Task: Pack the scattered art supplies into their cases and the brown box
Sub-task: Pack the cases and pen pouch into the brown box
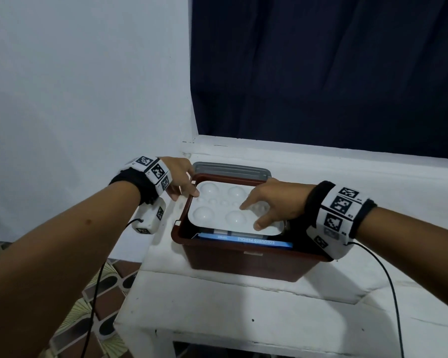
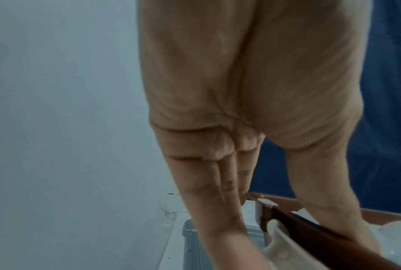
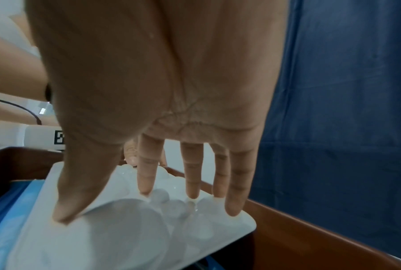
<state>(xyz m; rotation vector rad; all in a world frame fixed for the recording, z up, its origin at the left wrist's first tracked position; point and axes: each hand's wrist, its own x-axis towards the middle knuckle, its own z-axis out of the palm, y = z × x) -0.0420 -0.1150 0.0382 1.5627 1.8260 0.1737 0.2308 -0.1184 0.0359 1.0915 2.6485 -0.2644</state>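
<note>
A brown box (image 1: 243, 257) stands on the white table (image 1: 217, 306). A white paint palette (image 1: 217, 213) lies domes-up across its top, over a blue coloured-pencil case (image 1: 256, 241). My right hand (image 1: 254, 215) is spread flat on the palette's right part, its straight fingertips (image 3: 191, 193) and thumb pressing on the palette (image 3: 125, 237). My left hand (image 1: 189, 186) is at the box's far left corner. Its thumb rests on the palette's edge, and its straight fingers (image 2: 218, 201) reach down outside the brown rim (image 2: 310, 232).
A grey lid (image 1: 230, 167) lies flat behind the box, against a white ledge (image 1: 321, 161) under a dark blue curtain (image 1: 321, 73). The table's left edge drops to a patterned tile floor (image 1: 96, 293). Cables hang from both wrists.
</note>
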